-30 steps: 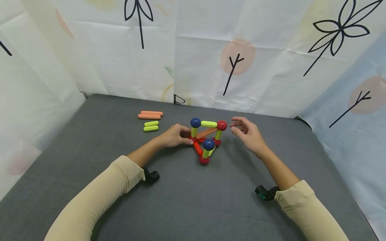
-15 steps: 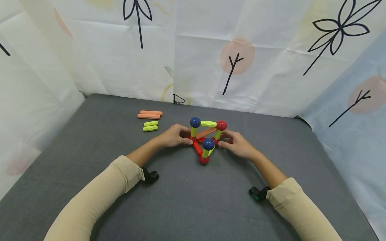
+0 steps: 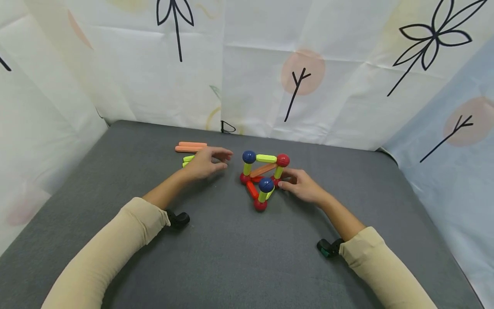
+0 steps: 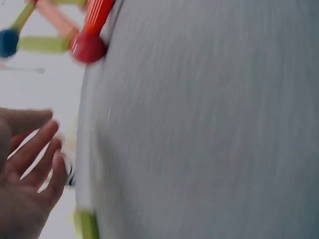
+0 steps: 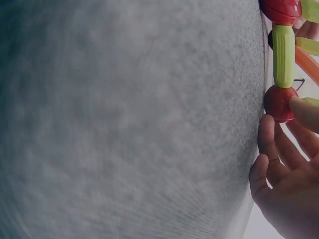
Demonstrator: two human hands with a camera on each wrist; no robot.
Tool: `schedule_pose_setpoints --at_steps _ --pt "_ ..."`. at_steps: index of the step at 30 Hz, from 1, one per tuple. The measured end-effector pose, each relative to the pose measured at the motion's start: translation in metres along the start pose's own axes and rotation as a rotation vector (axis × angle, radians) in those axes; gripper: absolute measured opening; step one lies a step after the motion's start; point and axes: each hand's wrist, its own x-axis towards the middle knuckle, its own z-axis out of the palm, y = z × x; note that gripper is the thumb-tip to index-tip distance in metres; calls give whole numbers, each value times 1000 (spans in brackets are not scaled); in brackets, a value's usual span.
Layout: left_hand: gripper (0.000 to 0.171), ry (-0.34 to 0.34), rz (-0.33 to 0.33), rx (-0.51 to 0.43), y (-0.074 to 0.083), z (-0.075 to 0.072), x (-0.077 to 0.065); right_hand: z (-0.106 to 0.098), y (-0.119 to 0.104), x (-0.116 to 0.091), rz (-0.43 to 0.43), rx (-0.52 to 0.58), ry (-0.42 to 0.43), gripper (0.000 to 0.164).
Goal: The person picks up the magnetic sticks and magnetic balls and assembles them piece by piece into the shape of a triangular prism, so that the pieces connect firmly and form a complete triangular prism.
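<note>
A frame of magnetic sticks and balls stands on the table, with yellow-green, orange and red sticks. Its upper balls are a blue ball (image 3: 249, 157) at the back left, a red ball (image 3: 283, 160) at the back right and another blue ball (image 3: 266, 185) in front. My right hand (image 3: 301, 184) holds the base's right red ball (image 5: 280, 103) between thumb and fingers. Left of the frame, apart from it, my left hand (image 3: 202, 164) hovers with loosely bent fingers and nothing in them. The left wrist view shows a gap between those fingers and the base's left red ball (image 4: 88, 48).
Two loose orange sticks (image 3: 188, 149) lie at the back left of the grey table (image 3: 231, 257). Loose yellow-green sticks (image 3: 188, 159) are partly hidden behind my left hand. A patterned cloth (image 3: 254, 86) hangs behind the table.
My right hand came in from the right and took hold of the base's right red ball. My left hand let go of the left base ball and moved left towards the loose sticks.
</note>
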Motion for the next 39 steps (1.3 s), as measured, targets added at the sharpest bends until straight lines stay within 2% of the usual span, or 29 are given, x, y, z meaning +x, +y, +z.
schedule_pose_setpoints --at_steps 2,4,8,11,14,19,24,29,32,34,36,39 --pt "39 101 -19 39 -5 -16 -4 0 0 0 1 -3 -6 42" --pt "39 176 -48 63 -12 -32 -9 -1 0 1 9 -5 -10 43" --pt "39 236 -118 50 -29 -58 -17 -2 1 2 15 -11 -14 44" --pt "38 242 -168 22 -40 -69 -22 -3 1 2 25 -5 -15 44" --pt "38 233 -198 39 -47 -74 -25 -4 2 2 34 3 -11 44" --pt "37 197 -215 184 -54 -77 -27 -3 2 2 24 6 -14 43" --pt "33 179 -171 294 -60 -77 -30 -2 1 2 15 11 -17 40" --pt "34 216 -127 299 -59 -77 -34 -1 -1 2 4 24 -19 39" --pt "38 294 -103 245 -54 -75 -35 -2 -2 2 7 23 -22 39" --pt "41 342 -97 157 -48 -70 -35 -2 -2 2 16 16 -23 39" --pt "45 373 -102 13 -41 -64 -36 -2 -3 2 26 5 -25 39" --pt "50 379 -133 -224 -27 -50 -37 -3 -2 2 36 -1 -28 38"
